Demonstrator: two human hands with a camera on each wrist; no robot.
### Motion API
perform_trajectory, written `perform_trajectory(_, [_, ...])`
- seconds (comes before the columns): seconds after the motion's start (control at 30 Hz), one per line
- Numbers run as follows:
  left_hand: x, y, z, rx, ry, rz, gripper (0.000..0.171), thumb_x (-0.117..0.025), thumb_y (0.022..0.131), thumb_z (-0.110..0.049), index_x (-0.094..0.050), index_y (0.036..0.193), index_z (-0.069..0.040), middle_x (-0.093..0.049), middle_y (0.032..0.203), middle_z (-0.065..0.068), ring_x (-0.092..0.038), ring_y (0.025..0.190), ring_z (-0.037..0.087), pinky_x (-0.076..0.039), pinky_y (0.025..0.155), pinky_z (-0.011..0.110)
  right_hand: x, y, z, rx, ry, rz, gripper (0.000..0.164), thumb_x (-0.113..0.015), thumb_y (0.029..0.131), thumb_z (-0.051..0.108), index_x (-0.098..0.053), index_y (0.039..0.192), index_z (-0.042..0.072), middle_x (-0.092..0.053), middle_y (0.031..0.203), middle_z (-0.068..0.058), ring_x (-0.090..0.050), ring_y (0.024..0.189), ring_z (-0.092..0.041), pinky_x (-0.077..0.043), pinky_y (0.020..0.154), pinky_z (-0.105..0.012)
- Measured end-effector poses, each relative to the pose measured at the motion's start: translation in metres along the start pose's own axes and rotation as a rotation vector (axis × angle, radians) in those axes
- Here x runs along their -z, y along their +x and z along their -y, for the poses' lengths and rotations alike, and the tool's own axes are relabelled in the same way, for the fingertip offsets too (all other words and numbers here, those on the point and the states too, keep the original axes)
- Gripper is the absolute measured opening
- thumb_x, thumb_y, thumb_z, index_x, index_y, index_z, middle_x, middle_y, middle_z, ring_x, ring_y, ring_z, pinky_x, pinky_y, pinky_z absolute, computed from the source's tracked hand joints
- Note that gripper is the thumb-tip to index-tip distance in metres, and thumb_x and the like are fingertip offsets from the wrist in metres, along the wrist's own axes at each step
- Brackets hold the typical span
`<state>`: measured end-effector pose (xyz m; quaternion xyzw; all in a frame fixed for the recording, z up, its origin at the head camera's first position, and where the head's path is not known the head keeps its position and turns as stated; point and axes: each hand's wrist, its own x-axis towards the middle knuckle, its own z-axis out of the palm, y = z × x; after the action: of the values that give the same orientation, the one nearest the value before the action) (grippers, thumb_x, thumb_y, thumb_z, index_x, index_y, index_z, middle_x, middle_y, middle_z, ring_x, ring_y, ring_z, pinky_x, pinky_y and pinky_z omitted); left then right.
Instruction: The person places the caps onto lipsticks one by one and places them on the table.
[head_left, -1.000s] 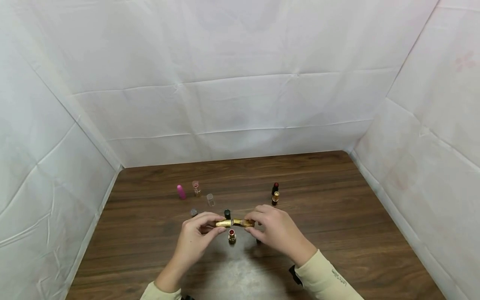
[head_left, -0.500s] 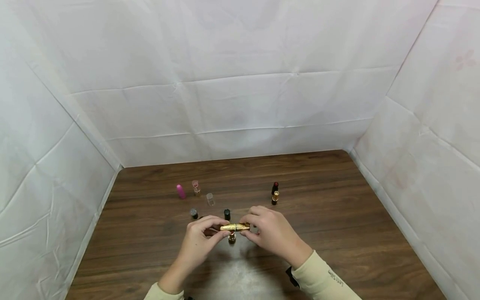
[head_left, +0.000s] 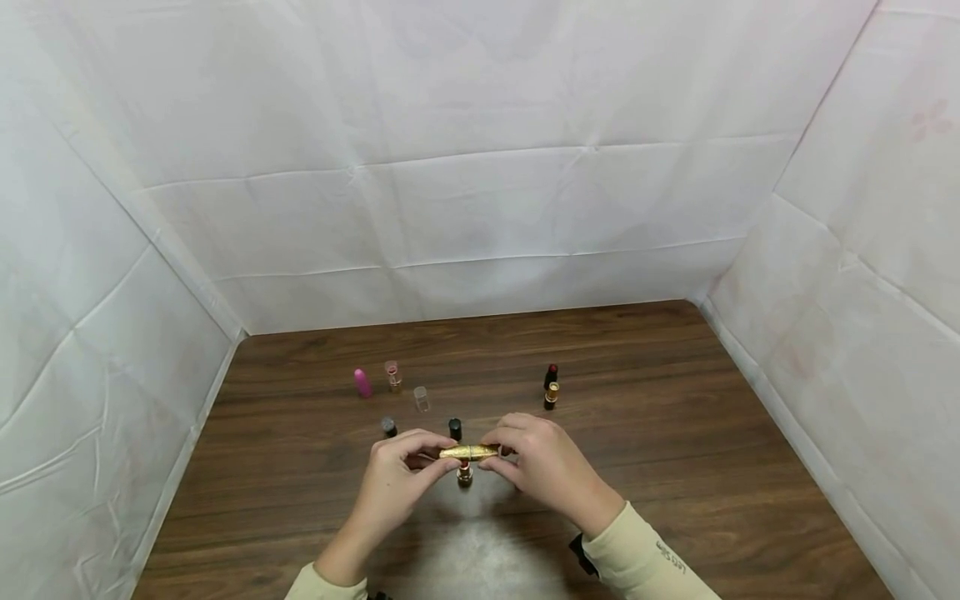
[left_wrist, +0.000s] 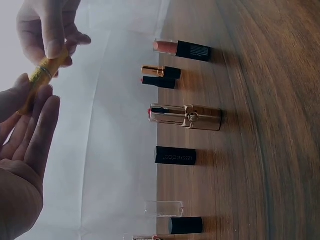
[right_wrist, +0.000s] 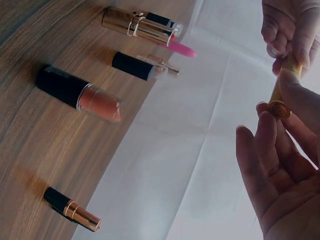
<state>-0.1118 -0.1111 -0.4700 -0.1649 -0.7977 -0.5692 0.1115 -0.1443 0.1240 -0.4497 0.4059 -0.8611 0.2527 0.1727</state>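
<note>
both halves of the gold tube [head_left: 470, 452] have met; left fingers [head_left: 429, 439] and right fingers [head_left: 504, 436] pinch it.

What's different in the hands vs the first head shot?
The gold tube's two parts closed up, now meeting end to end; the right hand shifted slightly left, the left hand slightly right. Both kept their grip. Pink tapered item and clear cap stayed put.
</note>
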Motion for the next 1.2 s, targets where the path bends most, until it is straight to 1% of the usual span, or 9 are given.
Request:
perform_trajectory(0.2, [-0.0001, 0.0013, -0.0026, 0.009, 0.012, 0.005, 0.016, -0.088, 0.085, -0.004, -0.083, 0.099, -0.011, -0.079, 0.096, -0.002, -0.073, 0.078, 0.010, -0.064, 0.068, 0.027, 0.0013, 0.0013, 0.0018, -0.003, 0.027, -0.007, 0.023, -0.095, 0.080, 0.017, -0.082, 0.097, 0.012, -0.072, 0.089, 0.005, -0.063, 0.074, -0.004, -0.053, 0.064, -0.017])
perform_trajectory(0.4, [-0.0014, 0.0016, -0.0033, 0.005, 0.017, 0.004, 0.016, -0.088, 0.085, -0.004, -0.083, 0.098, -0.012, -0.079, 0.094, -0.002, -0.073, 0.077, 0.010, -0.064, 0.067, 0.027, 0.0017, 0.0017, 0.0015, -0.010, 0.027, 0.003, 0.020, -0.093, 0.082, 0.020, -0.082, 0.097, 0.012, -0.071, 0.089, 0.006, -0.061, 0.074, -0.003, -0.052, 0.064, -0.015])
perform_trajectory(0.53, [-0.0023, 0.0020, -0.0031, 0.004, 0.016, 0.002, 0.017, -0.088, 0.085, -0.003, -0.083, 0.098, -0.011, -0.078, 0.094, -0.002, -0.072, 0.076, 0.010, -0.064, 0.066, 0.027, 0.0014, 0.0018, 0.0011, -0.019, 0.057, 0.015, 0.017, -0.090, 0.086, 0.020, -0.082, 0.098, 0.011, -0.071, 0.090, 0.006, -0.060, 0.074, -0.001, -0.052, 0.064, -0.015])
perform_trajectory(0.67, [-0.0027, 0.0026, -0.0023, -0.018, 0.016, 0.002, 0.018, -0.088, 0.084, 0.000, -0.082, 0.098, -0.009, -0.078, 0.094, 0.000, -0.073, 0.076, 0.010, -0.064, 0.066, 0.027, 0.0008, 0.0017, 0.0010, -0.049, 0.093, 0.050, 0.015, -0.086, 0.090, 0.019, -0.082, 0.100, 0.010, -0.073, 0.090, 0.005, -0.061, 0.076, -0.001, -0.053, 0.065, -0.016])
perform_trajectory(0.8, [-0.0029, 0.0028, -0.0007, -0.037, 0.015, 0.005, 0.020, -0.088, 0.083, 0.003, -0.081, 0.098, -0.007, -0.078, 0.095, 0.001, -0.073, 0.077, 0.011, -0.064, 0.066, 0.027, -0.0002, 0.0016, 0.0009, -0.071, 0.101, 0.077, 0.015, -0.085, 0.091, 0.020, -0.082, 0.102, 0.009, -0.074, 0.091, 0.004, -0.062, 0.076, -0.002, -0.054, 0.065, -0.016])
perform_trajectory(1.0, [-0.0042, 0.0020, 0.0009, -0.035, -0.004, 0.006, 0.018, -0.087, 0.085, 0.001, -0.081, 0.100, -0.007, -0.078, 0.097, 0.001, -0.074, 0.081, 0.012, -0.065, 0.070, 0.028, -0.0009, 0.0008, 0.0002, -0.076, 0.088, 0.071, 0.018, -0.085, 0.091, 0.020, -0.081, 0.103, 0.008, -0.074, 0.093, 0.003, -0.065, 0.078, -0.004, -0.055, 0.067, -0.017])
perform_trajectory(1.1, [-0.0051, 0.0019, 0.0018, -0.049, -0.014, 0.007, 0.017, -0.087, 0.086, 0.000, -0.081, 0.101, -0.006, -0.077, 0.098, 0.002, -0.074, 0.082, 0.012, -0.065, 0.071, 0.028, -0.0013, 0.0002, -0.0005, -0.072, 0.086, 0.062, 0.017, -0.085, 0.090, 0.020, -0.080, 0.102, 0.009, -0.074, 0.093, 0.003, -0.064, 0.078, -0.004, -0.055, 0.067, -0.018])
perform_trajectory(1.2, [-0.0052, 0.0033, 0.0028, -0.077, -0.022, 0.001, 0.018, -0.087, 0.086, 0.002, -0.080, 0.101, -0.005, -0.077, 0.099, 0.003, -0.074, 0.083, 0.012, -0.066, 0.070, 0.029, -0.0020, 0.0000, -0.0013, -0.078, 0.100, 0.057, 0.018, -0.085, 0.091, 0.021, -0.080, 0.103, 0.009, -0.074, 0.093, 0.003, -0.064, 0.078, -0.003, -0.056, 0.067, -0.018])
